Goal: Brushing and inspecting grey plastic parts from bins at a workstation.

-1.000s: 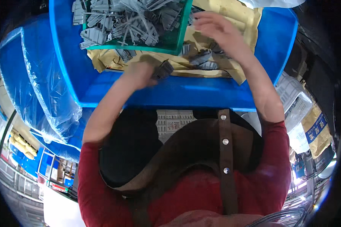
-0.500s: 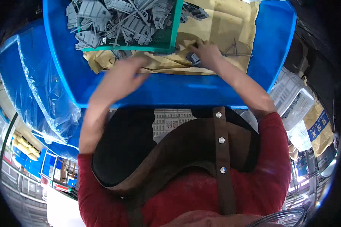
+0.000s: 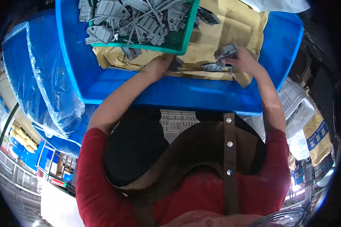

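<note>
right hand (image 3: 244, 60) grasping a grey ribbed plastic part (image 3: 228, 50), best steadied by its edges, above creased tan paper (image 3: 250, 24); left hand (image 3: 156, 69) blurred, its grip impossible to tell.

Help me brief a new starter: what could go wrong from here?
Grey parts jutting over the left rim of the green tray might slide off. The left hand, close to the tray's near rim, could bump it. The grey piece in the right hand could slip onto the creased brown paper.
</note>
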{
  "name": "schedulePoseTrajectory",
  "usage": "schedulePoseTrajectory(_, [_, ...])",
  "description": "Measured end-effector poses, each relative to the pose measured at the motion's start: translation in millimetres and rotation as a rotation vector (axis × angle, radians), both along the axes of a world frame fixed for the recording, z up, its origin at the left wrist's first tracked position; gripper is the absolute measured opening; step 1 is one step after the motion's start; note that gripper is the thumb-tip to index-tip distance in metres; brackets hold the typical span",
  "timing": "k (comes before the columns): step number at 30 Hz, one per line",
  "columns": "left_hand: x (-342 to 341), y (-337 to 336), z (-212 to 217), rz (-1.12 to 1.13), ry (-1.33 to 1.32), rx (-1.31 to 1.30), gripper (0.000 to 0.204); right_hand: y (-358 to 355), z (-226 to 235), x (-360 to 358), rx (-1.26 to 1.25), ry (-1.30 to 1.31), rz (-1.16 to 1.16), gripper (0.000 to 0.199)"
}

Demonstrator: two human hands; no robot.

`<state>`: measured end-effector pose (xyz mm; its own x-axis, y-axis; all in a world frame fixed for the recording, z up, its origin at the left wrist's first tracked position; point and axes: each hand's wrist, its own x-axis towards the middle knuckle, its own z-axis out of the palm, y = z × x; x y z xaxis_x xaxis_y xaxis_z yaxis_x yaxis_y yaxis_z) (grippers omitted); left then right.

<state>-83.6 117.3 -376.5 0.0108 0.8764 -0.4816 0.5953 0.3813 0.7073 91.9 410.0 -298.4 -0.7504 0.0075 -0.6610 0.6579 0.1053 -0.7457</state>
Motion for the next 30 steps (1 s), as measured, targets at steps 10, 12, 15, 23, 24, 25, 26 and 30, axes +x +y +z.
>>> schedulePoseTrajectory(10, [-120, 13, 194, 0.472, 0.167, 0.112, 0.032, -50, 32, -101, -0.001, 0.366, -0.385, 0.042])
schedulePoseTrajectory(12, [-150, -6, 178, 0.413, 0.618, 0.288, 0.03, -41, 3, -87, 0.238, 0.271, -0.459, 0.048])
schedulePoseTrajectory(15, [-201, -45, 140, 0.848, 0.689, 0.301, 0.025, -57, -21, -91, 0.048, 0.062, -0.53, 0.05])
schedulePoseTrajectory(23, [-200, -5, 106, 0.615, 0.779, 0.335, 0.04, -67, -85, -105, -0.131, 0.051, -0.582, 0.054])
schedulePoseTrajectory(24, [-194, -13, 107, 0.672, 0.727, 0.337, 0.042, -66, -83, -98, -0.123, 0.058, -0.585, 0.054])
schedulePoseTrajectory(25, [-192, -27, 107, 0.746, 0.707, 0.286, 0.043, -66, -74, -92, -0.099, 0.045, -0.676, 0.052])
schedulePoseTrajectory(26, [-192, -39, 106, 0.749, 0.715, 0.303, 0.043, -64, -63, -84, -0.072, 0.033, -0.768, 0.05])
schedulePoseTrajectory(30, [-161, -53, 137, 1.102, -0.137, 0.167, 0.043, -59, 19, -22, -0.192, -0.038, -0.894, 0.053])
